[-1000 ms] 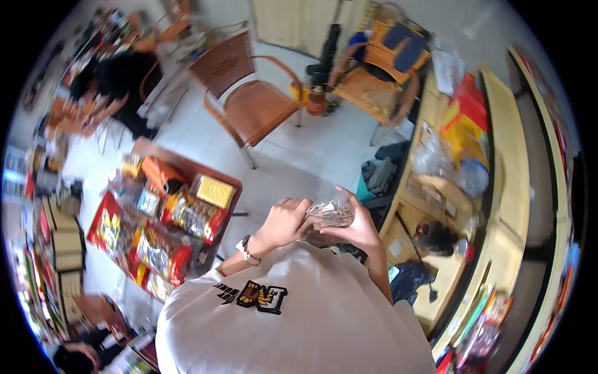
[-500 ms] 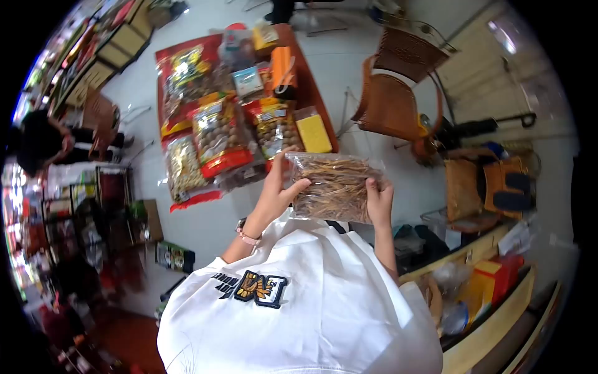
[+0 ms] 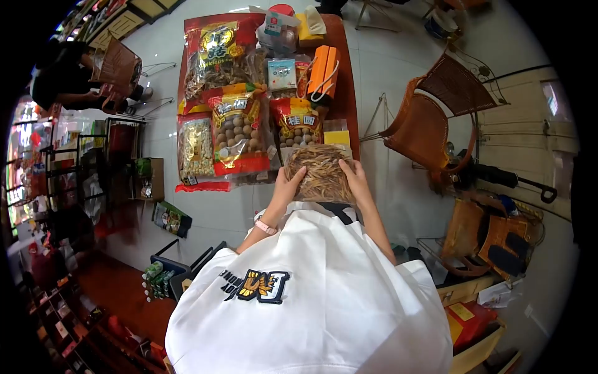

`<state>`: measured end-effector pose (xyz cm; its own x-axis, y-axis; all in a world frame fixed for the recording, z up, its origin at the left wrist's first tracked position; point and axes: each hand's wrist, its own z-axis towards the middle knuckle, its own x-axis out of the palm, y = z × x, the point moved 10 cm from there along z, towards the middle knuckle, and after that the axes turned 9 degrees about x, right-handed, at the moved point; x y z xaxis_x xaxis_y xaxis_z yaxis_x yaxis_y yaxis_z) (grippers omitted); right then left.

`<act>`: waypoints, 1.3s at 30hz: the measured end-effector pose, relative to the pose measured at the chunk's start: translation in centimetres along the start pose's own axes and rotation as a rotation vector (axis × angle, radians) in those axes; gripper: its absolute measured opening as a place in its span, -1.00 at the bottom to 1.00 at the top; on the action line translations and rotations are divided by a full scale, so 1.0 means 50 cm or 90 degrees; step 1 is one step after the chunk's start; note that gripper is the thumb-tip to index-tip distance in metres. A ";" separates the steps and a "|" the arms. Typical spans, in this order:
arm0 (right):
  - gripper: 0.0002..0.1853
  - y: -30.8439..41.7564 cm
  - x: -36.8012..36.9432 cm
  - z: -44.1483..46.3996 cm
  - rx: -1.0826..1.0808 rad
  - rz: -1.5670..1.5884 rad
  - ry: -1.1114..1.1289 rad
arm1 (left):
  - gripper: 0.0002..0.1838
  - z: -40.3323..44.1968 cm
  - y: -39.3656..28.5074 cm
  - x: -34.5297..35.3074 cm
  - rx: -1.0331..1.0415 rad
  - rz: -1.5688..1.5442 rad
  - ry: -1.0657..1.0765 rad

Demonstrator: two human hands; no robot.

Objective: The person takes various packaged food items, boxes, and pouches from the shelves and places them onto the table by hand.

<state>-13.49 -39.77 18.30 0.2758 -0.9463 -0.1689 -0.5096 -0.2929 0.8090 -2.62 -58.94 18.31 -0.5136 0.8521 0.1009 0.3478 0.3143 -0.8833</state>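
My left hand point(image 3: 287, 186) grips the left edge of a clear plastic bag of dried brown strips point(image 3: 320, 174), thumb on top. On the opposite edge, my right hand point(image 3: 356, 179) is closed around the same bag. It is held close to my body, at the near edge of a red table point(image 3: 345, 40). Just beyond it are a bag of round dried longans point(image 3: 238, 131), a second longan bag point(image 3: 297, 121) and a yellow packet point(image 3: 337, 138), partly covered by the held bag.
Further up the table lie a large red bag of dried food point(image 3: 219, 56), a bag of pale pieces point(image 3: 195, 149) and an orange box point(image 3: 323, 71). A brown wicker chair point(image 3: 420, 121) stands right. A person point(image 3: 62, 75) is at far left, near shelves.
My view has turned, so the table now appears more upright and centred. The bag of dried strips has come nearer the table's edge, with both hands still on it.
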 end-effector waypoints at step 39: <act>-0.70 0.119 0.211 0.082 -0.379 -0.419 -0.264 | -0.42 0.249 -0.043 0.081 0.451 1.175 0.072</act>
<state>-16.95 -52.06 19.01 -0.0085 -0.6245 -0.7810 0.1692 -0.7707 0.6144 -15.20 -61.36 14.91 0.0957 -0.0828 -0.9920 -0.0281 -0.9964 0.0804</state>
